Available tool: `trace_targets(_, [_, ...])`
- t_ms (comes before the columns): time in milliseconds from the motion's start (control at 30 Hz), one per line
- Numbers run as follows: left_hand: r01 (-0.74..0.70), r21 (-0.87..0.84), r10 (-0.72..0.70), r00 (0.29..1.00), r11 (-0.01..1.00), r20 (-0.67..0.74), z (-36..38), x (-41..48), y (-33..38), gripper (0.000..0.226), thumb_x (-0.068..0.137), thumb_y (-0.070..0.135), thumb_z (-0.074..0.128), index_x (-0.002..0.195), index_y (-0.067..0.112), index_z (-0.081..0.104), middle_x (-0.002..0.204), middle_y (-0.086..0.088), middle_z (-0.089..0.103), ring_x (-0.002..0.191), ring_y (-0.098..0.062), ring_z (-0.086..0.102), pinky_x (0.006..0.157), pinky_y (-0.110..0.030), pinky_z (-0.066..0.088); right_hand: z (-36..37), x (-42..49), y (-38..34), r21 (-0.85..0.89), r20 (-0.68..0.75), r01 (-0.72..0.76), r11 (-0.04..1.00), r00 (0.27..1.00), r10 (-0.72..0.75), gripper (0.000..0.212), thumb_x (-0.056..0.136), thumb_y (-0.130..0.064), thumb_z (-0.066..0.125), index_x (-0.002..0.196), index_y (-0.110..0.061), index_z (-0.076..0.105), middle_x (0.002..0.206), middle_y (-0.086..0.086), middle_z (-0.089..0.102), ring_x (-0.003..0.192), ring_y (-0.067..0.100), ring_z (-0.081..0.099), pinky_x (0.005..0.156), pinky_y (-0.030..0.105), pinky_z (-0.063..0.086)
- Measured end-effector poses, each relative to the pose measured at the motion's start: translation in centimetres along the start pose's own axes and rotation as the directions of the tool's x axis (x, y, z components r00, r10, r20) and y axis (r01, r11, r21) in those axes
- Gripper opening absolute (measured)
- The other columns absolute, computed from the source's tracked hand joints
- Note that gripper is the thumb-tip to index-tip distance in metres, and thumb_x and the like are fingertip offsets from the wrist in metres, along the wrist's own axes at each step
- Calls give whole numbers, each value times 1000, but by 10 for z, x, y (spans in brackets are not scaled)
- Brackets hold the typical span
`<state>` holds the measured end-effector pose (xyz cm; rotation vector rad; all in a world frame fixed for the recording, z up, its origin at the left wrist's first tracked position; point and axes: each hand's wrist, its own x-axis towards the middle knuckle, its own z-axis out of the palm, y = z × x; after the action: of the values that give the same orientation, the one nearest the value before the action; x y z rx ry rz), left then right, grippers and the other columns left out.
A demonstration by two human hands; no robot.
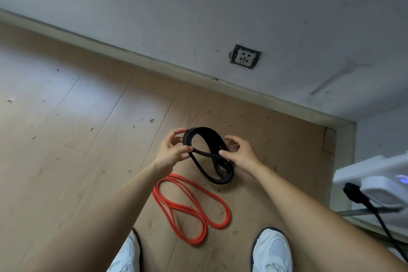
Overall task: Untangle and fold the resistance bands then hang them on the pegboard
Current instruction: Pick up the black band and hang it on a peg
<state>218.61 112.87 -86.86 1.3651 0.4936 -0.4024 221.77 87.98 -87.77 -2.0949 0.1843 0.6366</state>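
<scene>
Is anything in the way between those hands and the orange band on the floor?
Nothing visible covers the orange band. Only this: the left hand and the right hand both grip the black band, so they are occupied.

no readable text, labels or numbers, wall socket (245,57) face unmarked, bands without legible print

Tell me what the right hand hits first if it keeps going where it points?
Probably the left hand, just past the black band the right hand pinches; depth is unclear.
</scene>
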Motion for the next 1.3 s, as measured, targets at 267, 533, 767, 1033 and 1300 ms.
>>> trace_targets(267, [-228, 285, 122, 931, 931, 344, 23, -37, 86, 56, 82, -16, 67, 126, 18, 62, 113, -12, 69, 98, -33, 72, 85, -44, 62, -45, -4, -90, -242, 334, 286, 927, 922, -198, 65, 76, -30, 83, 136, -31, 59, 143, 3, 57, 136, 23, 45, 117, 46, 33])
trace_targets(533, [-390, 451, 191, 885, 803, 424, 26, -87, 176, 48, 83, -11, 69, 122, 16, 66, 104, -20, 69, 95, -28, 72, 89, -39, 60, -89, -53, -157, -123, 370, 326, 937, 891, -261, 17, 79, -19, 82, 92, -15, 71, 84, 1, 67, 78, 12, 61, 77, 30, 47])
trace_targets(767, [-449, 557, 180, 864, 699, 471, 23, -143, 261, 28, 80, 9, 73, 105, 22, 74, 86, -10, 68, 83, -22, 63, 81, -37, 48, -136, -123, -218, -28, 333, 405, 914, 866, -373, 20, 84, -3, 73, 99, -14, 67, 79, -3, 64, 74, 10, 60, 72, 23, 48])
trace_targets(1033, [-624, 462, 391, 769, 630, 505, 48, -216, 342, 28, 90, 8, 74, 115, 18, 69, 87, -3, 70, 81, -14, 66, 76, -27, 53, -210, -210, -299, 126, 81, 570, 812, 810, -581, 20, 91, -9, 75, 110, -5, 71, 86, 4, 71, 79, 13, 68, 78, 28, 56])
trace_targets(1300, [-791, 437, 660, 604, 428, 448, 102, -270, 434, 22, 98, 21, 65, 120, 23, 63, 91, -6, 75, 89, -27, 69, 85, -37, 56, -270, -281, -391, 91, -251, 774, 627, 627, -738, 16, 94, -7, 69, 109, -6, 71, 86, 8, 69, 73, 12, 67, 69, 23, 56])
